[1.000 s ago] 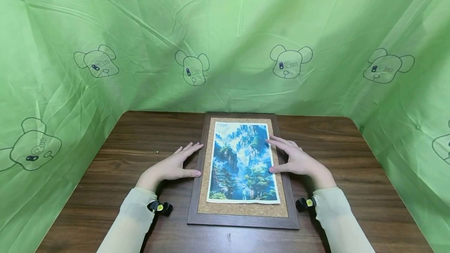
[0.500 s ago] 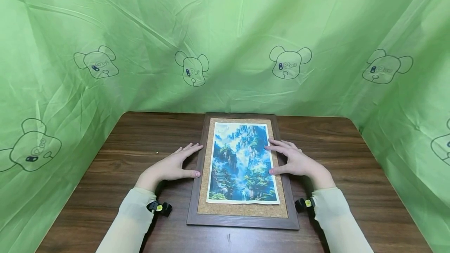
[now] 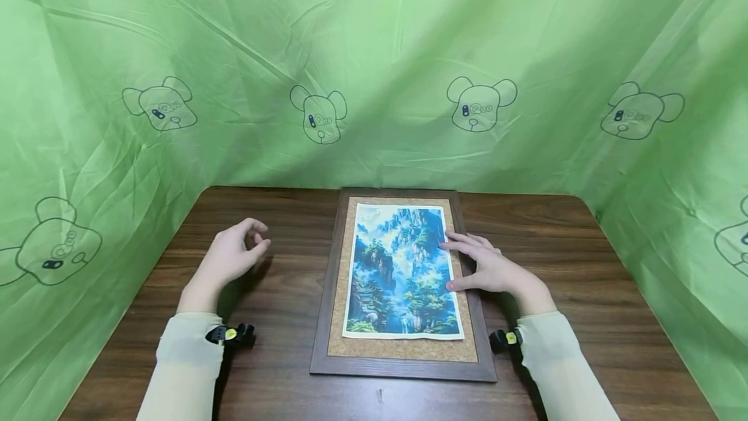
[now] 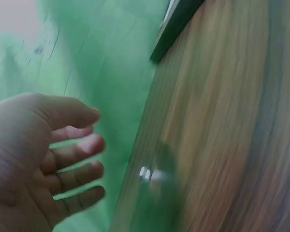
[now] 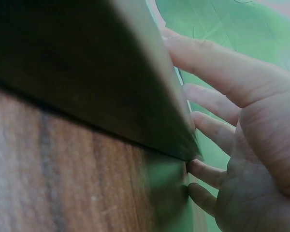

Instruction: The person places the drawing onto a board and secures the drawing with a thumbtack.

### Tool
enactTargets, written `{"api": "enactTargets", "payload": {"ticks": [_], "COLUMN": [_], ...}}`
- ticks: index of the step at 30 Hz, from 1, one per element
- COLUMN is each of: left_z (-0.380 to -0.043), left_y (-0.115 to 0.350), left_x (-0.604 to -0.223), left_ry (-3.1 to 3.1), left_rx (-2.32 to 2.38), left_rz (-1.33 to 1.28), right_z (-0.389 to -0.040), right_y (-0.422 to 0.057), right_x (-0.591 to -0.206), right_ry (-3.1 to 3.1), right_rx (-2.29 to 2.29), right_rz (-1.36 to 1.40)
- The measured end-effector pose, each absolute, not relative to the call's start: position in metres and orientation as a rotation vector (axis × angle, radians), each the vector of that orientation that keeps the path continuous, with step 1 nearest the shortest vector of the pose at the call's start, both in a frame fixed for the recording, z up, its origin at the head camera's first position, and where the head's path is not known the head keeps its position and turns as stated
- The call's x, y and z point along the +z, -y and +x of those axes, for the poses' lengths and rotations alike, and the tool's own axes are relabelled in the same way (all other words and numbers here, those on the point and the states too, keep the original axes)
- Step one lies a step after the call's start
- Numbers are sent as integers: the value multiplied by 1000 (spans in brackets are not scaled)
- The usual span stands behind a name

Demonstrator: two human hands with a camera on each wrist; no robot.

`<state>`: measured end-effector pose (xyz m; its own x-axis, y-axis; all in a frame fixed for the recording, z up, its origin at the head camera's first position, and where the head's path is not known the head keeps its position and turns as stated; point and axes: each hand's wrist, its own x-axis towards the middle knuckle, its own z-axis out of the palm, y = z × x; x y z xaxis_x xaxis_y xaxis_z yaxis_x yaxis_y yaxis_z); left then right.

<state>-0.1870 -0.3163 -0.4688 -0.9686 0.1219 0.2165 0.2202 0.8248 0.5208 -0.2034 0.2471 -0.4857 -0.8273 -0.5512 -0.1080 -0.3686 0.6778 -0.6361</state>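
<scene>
A cork board (image 3: 403, 349) in a brown wooden frame lies on the table, bearing a blue landscape print (image 3: 403, 271) with a white margin. My right hand (image 3: 491, 268) rests across the board's right edge, fingers spread, fingertips on the print's right side. In the right wrist view those fingers (image 5: 212, 128) reach over the frame's side (image 5: 111, 72). Left of the board, my left hand (image 3: 230, 255) hovers over the table with loosely bent fingers and nothing between them. A small shiny thing (image 4: 150, 175), blurred, lies on the wood near its fingertips; the hand hides it in the head view.
The dark wood-grain table (image 3: 584, 278) extends on both sides of the board. Green cloth (image 3: 397, 70) with printed mouse-like heads hangs behind and at the sides. A black camera is strapped to each wrist.
My left hand has left the frame's left side and moved left over the spot where the small thing lay, its fingers bending. The right hand and board have stayed put.
</scene>
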Motion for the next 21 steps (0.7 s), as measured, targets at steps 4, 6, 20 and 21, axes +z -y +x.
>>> {"api": "enactTargets", "payload": {"ticks": [4, 6, 20, 21], "left_z": [-185, -185, -190, -189], "left_y": [335, 340, 348, 349], "left_x": [-474, -475, -492, -493], "left_ry": [2892, 2916, 2963, 2967], "left_rx": [-881, -904, -968, -974], "left_rz": [-198, -187, -176, -174], "right_z": [-204, -204, -204, -204], "right_y": [-247, -247, -248, -248], "right_x": [-486, -486, -487, -487], "right_ry": [-2598, -2599, -2603, -2603], "right_rx": [-895, -893, -885, -883], "right_rz": [-729, -729, -729, -730]}}
